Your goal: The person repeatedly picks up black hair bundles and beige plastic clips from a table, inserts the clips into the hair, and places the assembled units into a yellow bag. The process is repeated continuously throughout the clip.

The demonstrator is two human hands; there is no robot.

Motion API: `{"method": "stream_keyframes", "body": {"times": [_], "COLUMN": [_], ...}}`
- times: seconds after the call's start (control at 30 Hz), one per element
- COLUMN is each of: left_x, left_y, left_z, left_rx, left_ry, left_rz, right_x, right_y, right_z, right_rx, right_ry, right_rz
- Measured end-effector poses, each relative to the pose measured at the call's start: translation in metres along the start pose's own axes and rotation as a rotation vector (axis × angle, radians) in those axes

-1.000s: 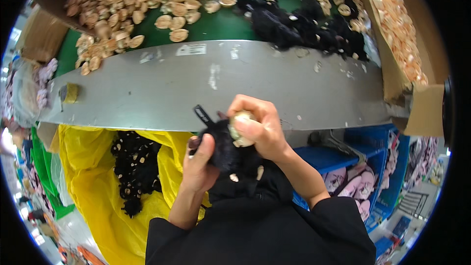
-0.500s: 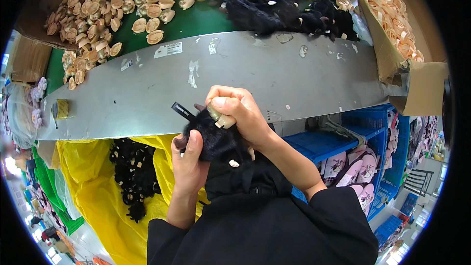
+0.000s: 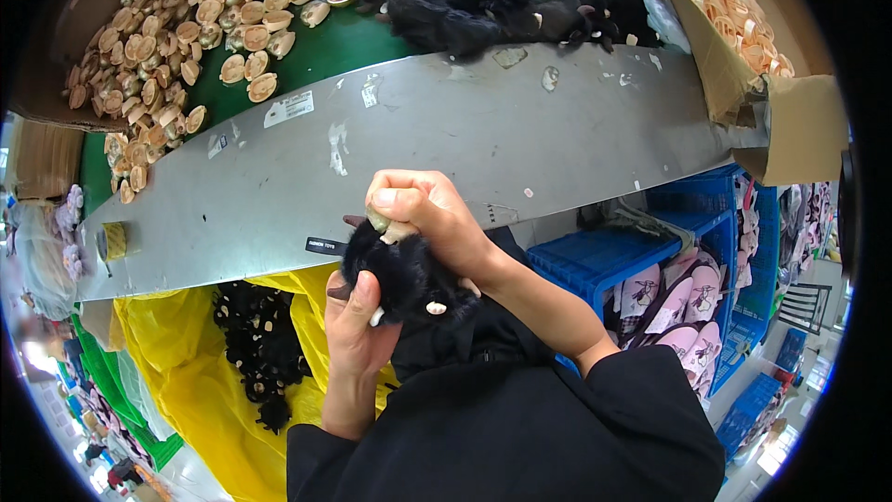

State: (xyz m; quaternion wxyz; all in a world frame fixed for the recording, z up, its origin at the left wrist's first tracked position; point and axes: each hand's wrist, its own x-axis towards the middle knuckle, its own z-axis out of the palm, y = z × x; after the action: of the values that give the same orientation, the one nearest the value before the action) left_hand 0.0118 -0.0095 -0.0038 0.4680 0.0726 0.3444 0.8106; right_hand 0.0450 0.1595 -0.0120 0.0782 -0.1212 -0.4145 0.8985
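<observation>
At the lower middle of the frame, my left hand (image 3: 358, 327) is closed around a black plush toy (image 3: 407, 281), thumb across its near side. Just above, my right hand (image 3: 432, 216) is curled tight over a gold-and-cream plastic shell (image 3: 397, 231), which sits against the toy's upper side; whether it is fixed there I can't tell, since my fingers cover much of it. I judge the plush light, soft and easily squashed, best gripped around the thick of its body, clear of the black fabric label (image 3: 324, 246) sticking out leftward. The shell looks stiff, smooth and perhaps slippery, maybe liable to crack, so I'd pinch it by the rim. Beyond lies the bare metal of the counter (image 3: 418, 125), then loose shells (image 3: 149, 51) at upper left and more black plush toys (image 3: 455, 19) at upper middle.
</observation>
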Motion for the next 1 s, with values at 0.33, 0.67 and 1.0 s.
{"method": "stream_keyframes", "body": {"times": [0.33, 0.67, 1.0], "left_x": [-0.007, 0.001, -0.004], "left_y": [0.004, 0.008, 0.013], "left_z": [0.009, 0.002, -0.018], "left_rx": [0.352, 0.626, 0.522], "left_ry": [-0.003, 0.147, -0.118], "left_rz": [-0.003, 0.091, -0.072], "right_x": [-0.005, 0.000, -0.006], "right_y": [0.002, 0.007, 0.002], "right_z": [0.005, 0.003, 0.008], "right_rx": [-0.027, -0.149, -0.133], "right_ry": [0.046, 0.104, 0.065], "right_rz": [-0.066, -0.112, -0.141]}}
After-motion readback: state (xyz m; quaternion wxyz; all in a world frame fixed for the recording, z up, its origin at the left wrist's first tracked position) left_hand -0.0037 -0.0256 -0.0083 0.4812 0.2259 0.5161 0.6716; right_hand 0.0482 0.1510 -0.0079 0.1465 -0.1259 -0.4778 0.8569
